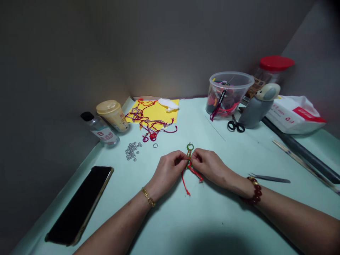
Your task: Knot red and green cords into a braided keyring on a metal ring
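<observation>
In the head view, a small piece of knotted cord point(189, 153) in green, orange and red lies on the table between my hands. A green ring point(190, 150) forms its far end. My left hand point(170, 165) is closed, thumb and forefinger pinching the cord's middle from the left. On the other side my right hand point(211, 165) pinches the same stretch, its fingers curled. The fingertips hide part of the knotting. Two red cord ends point(196, 173) trail toward me, one under each hand, with small knots at their tips.
Left are a black phone point(81, 203), metal rings point(131, 151), a bottle point(106, 136) and a lidded cup point(114, 116). Purple cords lie on yellow paper point(156, 112) behind. Right are tweezers point(272, 178), scissors point(236, 126), a tub point(228, 95) and a grey bird-headed container point(256, 111).
</observation>
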{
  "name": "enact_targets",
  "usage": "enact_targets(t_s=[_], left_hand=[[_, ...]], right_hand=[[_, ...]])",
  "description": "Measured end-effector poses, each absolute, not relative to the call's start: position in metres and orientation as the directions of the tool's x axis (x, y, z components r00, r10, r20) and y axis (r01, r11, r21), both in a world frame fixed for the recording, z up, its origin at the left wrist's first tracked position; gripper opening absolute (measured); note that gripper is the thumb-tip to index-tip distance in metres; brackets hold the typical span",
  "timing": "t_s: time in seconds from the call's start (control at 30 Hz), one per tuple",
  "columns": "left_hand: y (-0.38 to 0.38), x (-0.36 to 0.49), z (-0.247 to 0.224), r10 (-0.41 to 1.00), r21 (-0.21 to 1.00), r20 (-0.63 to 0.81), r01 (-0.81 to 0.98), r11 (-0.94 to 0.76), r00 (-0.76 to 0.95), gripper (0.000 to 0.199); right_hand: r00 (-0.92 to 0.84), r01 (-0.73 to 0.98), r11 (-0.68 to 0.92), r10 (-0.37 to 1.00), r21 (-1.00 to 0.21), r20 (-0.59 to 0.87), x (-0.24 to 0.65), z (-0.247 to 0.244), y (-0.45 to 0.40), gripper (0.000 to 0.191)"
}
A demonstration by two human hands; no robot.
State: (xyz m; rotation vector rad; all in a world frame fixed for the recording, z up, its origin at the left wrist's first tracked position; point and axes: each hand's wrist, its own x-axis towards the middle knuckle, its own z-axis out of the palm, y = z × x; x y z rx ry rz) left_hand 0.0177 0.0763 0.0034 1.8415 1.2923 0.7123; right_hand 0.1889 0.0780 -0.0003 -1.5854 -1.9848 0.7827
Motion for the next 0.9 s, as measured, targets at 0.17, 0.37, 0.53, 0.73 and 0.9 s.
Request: enact_targets(t_s=[0.17, 0.37, 0.53, 0.73, 0.9], left_hand=[[0.077, 0.020, 0.002, 0.947, 0.812, 0.057, 0.537, -0.228, 0.316, 0.016], [0.077, 0.025, 0.007, 0.937, 0.819, 0.056, 0.521, -0.241, 0.345, 0.017], [0.078, 0.025, 0.006, 0.924, 0.808, 0.055, 0.527, -0.263, 0.378, 0.021], [0.080, 0.025, 0.002, 0.924, 0.801, 0.051, 0.537, -0.265, 0.380, 0.023], [0.080, 0.027, 0.003, 0.926, 0.789, 0.041, 0.556, -0.260, 0.374, 0.020]], right_hand=[[-0.230, 0.631, 0.128, 0.973, -0.765, -0.026, 0.195, -0.003, 0.082, 0.016], [-0.287, 0.526, 0.094, 0.955, -0.846, -0.072, 0.200, -0.004, 0.085, 0.014], [-0.306, 0.455, 0.034, 0.944, -0.890, -0.120, 0.202, -0.001, 0.085, 0.014], [-0.331, 0.392, -0.027, 0.929, -0.919, -0.168, 0.203, -0.001, 0.086, 0.014], [-0.327, 0.372, -0.063, 0.925, -0.926, -0.194, 0.204, -0.001, 0.088, 0.014]])
